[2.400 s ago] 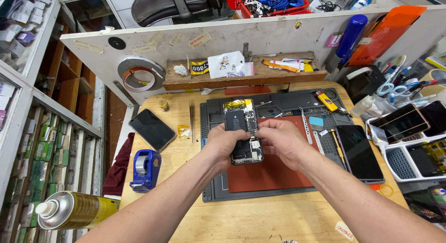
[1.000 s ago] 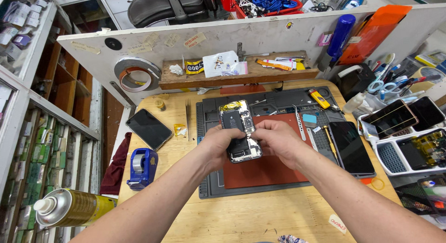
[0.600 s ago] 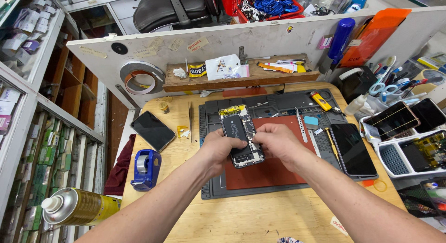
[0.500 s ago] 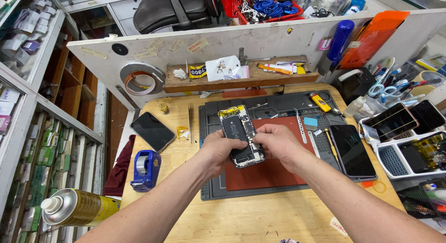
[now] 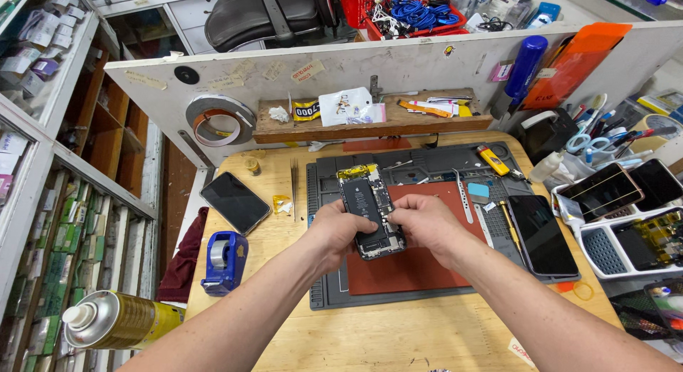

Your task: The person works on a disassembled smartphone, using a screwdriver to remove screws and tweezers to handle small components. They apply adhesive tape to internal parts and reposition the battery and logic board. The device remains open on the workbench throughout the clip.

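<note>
a: where are the hands?
b: left hand [image 5: 340, 230] and right hand [image 5: 421, 222] meet over the opened black phone with its innards showing [image 5: 371, 210]; the left curls around its lower left edge, the right pinches down on its lower right part.
a: and the phone?
b: between both hands, tilted, above the red pad [image 5: 413, 265] on the grey work mat [image 5: 427, 166].
a: beyond that?
b: a dark screen panel [image 5: 542, 235] right, a blue tape dispenser [image 5: 224, 261] left, all on the wooden bench [image 5: 398, 336].
</note>
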